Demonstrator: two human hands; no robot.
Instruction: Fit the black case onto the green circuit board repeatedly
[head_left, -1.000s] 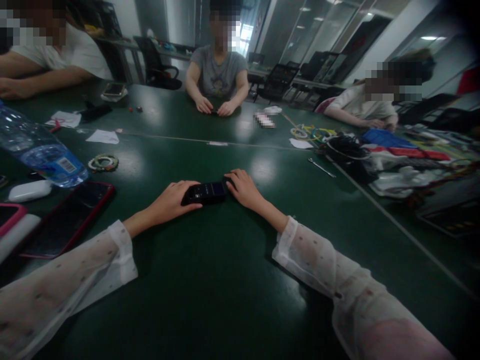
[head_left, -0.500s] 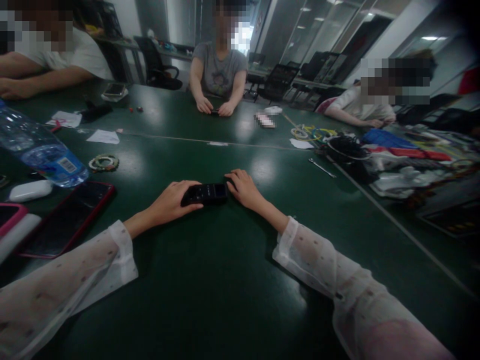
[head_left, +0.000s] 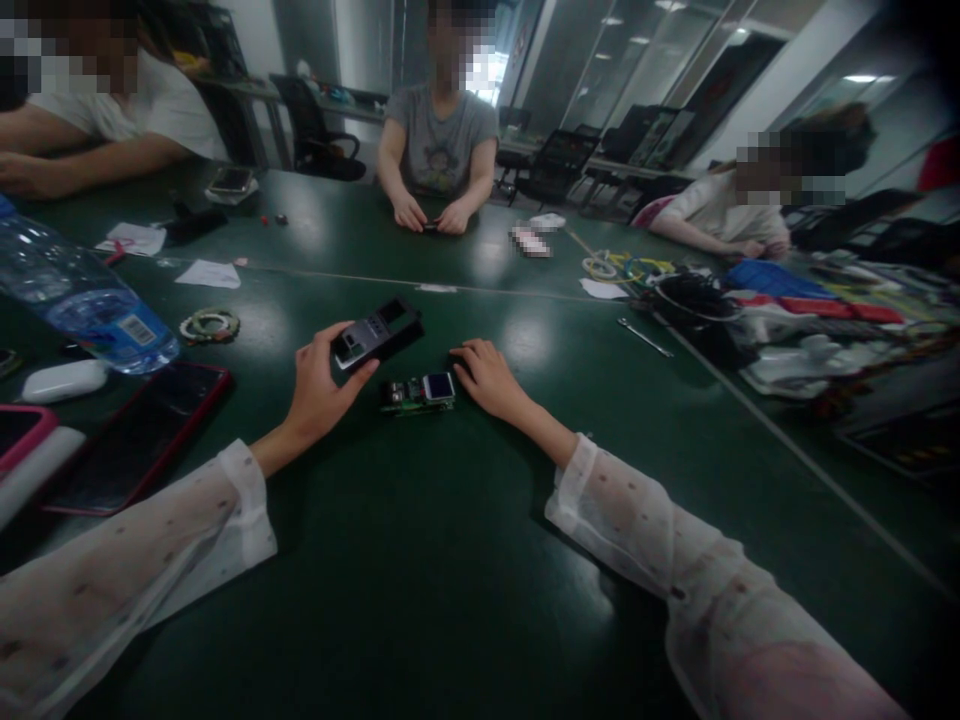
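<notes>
My left hand [head_left: 322, 385] grips the end of a black plastic device casing [head_left: 375, 338], thumb on the near side and fingers on the far side. The casing is tilted above the table and has a rectangular window opening and smaller cut-outs. Below and to its right, a green circuit board [head_left: 409, 394] with a small dark screen [head_left: 439, 387] lies on the table. My right hand [head_left: 487, 378] rests on the tabletop just right of the board, fingers stretched out and holding nothing.
On the left of the green table [head_left: 420, 560] are a water bottle [head_left: 97, 300], a bracelet [head_left: 210, 325], an earbud case [head_left: 65, 381] and a red-edged phone [head_left: 142, 440]. A wrench [head_left: 645, 337] and piled cables [head_left: 697, 305] lie to the right. Several people sit around.
The casing has come up off the circuit board, moving up and left in my left hand, so the board is now exposed on the table. My right hand has stayed still.
</notes>
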